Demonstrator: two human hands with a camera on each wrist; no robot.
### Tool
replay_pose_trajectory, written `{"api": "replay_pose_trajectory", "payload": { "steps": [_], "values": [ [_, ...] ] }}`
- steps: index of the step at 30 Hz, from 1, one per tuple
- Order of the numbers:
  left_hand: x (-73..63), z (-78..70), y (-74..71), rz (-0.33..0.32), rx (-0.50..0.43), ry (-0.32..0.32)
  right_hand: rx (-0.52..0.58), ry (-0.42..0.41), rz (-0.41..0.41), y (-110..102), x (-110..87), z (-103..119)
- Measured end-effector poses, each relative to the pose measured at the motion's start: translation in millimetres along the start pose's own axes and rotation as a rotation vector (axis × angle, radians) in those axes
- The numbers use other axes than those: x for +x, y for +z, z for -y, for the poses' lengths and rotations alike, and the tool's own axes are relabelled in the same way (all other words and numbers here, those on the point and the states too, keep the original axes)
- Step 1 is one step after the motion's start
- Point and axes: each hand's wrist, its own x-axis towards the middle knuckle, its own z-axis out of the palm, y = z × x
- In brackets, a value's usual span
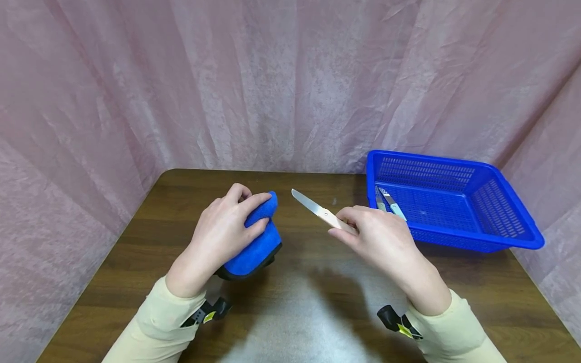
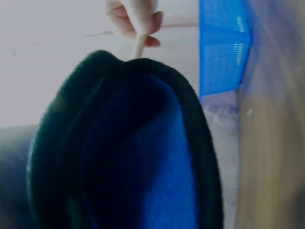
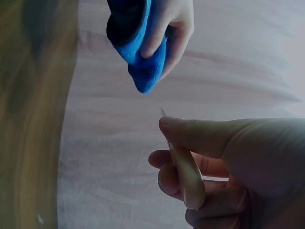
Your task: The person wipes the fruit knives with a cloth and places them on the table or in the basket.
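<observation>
My left hand (image 1: pixel 224 224) holds a folded blue cloth (image 1: pixel 254 257) with a black edge, pinching its upper end between thumb and fingers. In the left wrist view the same cloth (image 2: pixel 167 167) hangs in a loose fold with a dark border. To the right, my right hand (image 1: pixel 381 237) grips a knife (image 1: pixel 324 214) by its cream handle. Its bare blade points up and left toward the cloth, with a gap between them. The right wrist view shows the cream handle (image 3: pixel 187 174) between thumb and fingers, and most of the blade is hidden there.
At the right of the wooden table (image 1: pixel 299 302) stands a blue plastic basket (image 1: pixel 431 157). Inside its left end lie a knife with a pale green handle (image 1: pixel 397 210) and another slim utensil (image 1: pixel 380 202). A pink curtain (image 1: pixel 272 85) hangs behind the table.
</observation>
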Motion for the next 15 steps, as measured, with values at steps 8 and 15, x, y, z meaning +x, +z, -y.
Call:
{"api": "replay_pose_trajectory", "payload": {
  "steps": [8, 15],
  "values": [
    [-5.1, -1.5, 12.6, 0.014, 0.0, 0.036, -0.053, 0.026, 0.007, -8, -6.5, -13],
    [-10.7, -4.4, 22.9, 0.016, 0.01, 0.086, -0.092, 0.036, -0.006, -17, -10.6, -30]
  ]
}}
